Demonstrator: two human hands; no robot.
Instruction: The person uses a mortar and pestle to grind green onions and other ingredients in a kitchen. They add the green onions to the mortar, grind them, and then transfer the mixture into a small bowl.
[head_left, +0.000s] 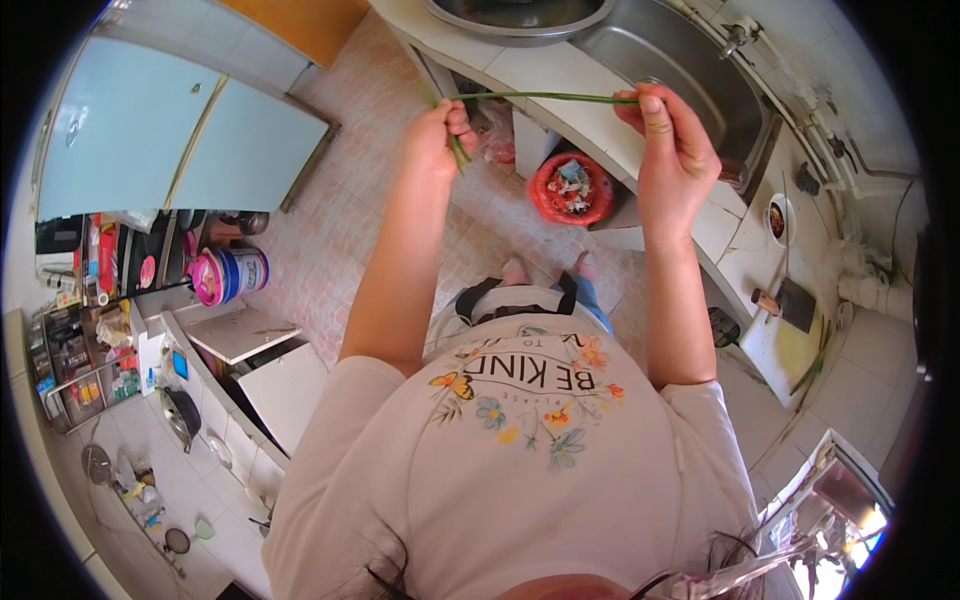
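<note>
Long thin green stalks (547, 95), perhaps scallions or chives, stretch nearly level between my two hands. My left hand (442, 135) is closed around them on the left, with short green ends sticking out below the fist and a blurred tip above. With thumb and fingers, my right hand (667, 142) pinches their other end near the sink edge. Below and between the hands, a red bag-lined bin (532, 191) holds scraps. More green stalks (814, 367) lie at the far edge of a cutting board (772, 360), beside a cleaver (796, 306).
A metal basin (521, 30) stands on the counter beside the steel sink (675, 52). On the right counter is a white bowl (780, 219) with dark contents. A pale blue refrigerator (247, 142) and colourful buckets (240, 274) are at left. Tiled floor (330, 210) lies between.
</note>
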